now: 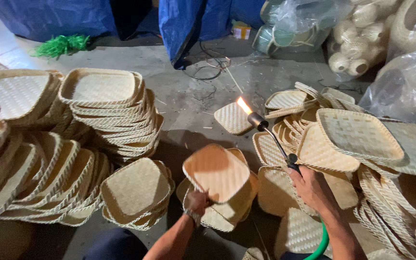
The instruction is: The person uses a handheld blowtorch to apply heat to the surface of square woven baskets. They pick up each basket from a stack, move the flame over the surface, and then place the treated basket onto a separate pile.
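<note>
We see the left hand (197, 201) clamped on the near edge of a square woven bamboo tray (216, 172), fingers wrapped round the rim, tray tilted up w/ its underside toward us, glowing orange from the fire. It's held just above a small stack of trays (239, 204) on the concrete floor (188, 103), centre of view.

The right hand (312, 188) is closed round the grip of a gas torch (274, 140); thin metal tube runs up & left to the nozzle, w/ a lit flame (243, 105) at the tip. Flame sits apart from the held tray, up & to the right of it, over a single tray (233, 118) lying flat on the floor. A green hose (319, 244) drops from under the right wrist to the bottom edge.

Left of us: tall stack of trays (107, 108), a lower stack (136, 190) near the left arm, plus rows of trays leaning on edge (39, 178). Right: a loose heap of trays (357, 139), some flat, some tipped. Back: blue tarp (188, 24), green fibre bundle (61, 45), clear plastic bags (405, 86) w/ woven goods, a loop of wire (210, 67) on the floor.
</note>
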